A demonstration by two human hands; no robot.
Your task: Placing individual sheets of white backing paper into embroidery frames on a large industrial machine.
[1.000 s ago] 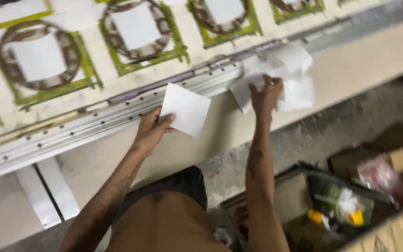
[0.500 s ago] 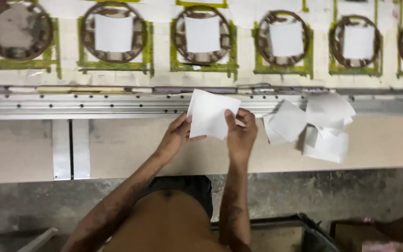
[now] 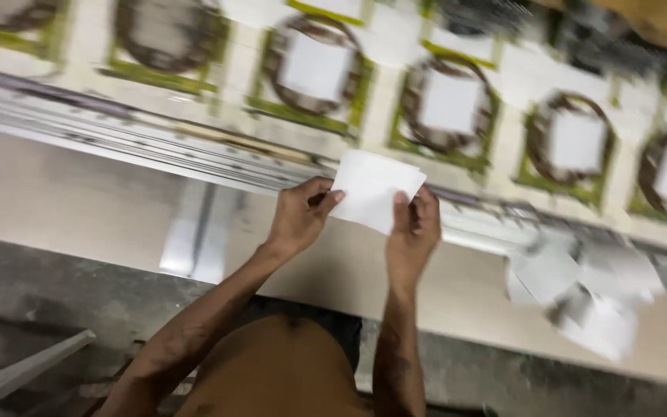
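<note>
Both my hands hold a white square sheet of paper (image 3: 374, 188) over the front ledge of a long work table (image 3: 79, 201). My left hand (image 3: 300, 216) grips its left edge and my right hand (image 3: 413, 232) grips its lower right edge. Beyond the sheet runs a metal rail (image 3: 156, 139). Behind the rail lies a row of green frames with dark rings, each with a white square on it, such as the one right ahead (image 3: 451, 104). A loose pile of white sheets (image 3: 588, 289) lies on the ledge to my right.
A ring frame without a white square (image 3: 165, 35) lies at the upper left. Two pale strips (image 3: 198, 232) cross the ledge left of my hands. A grey concrete floor (image 3: 40, 309) and a pale bar (image 3: 28, 369) lie below the table at lower left.
My right hand came off the paper pile and joined the left on the sheet. The view has swung, so the pile now lies lower right and the table runs tilted.
</note>
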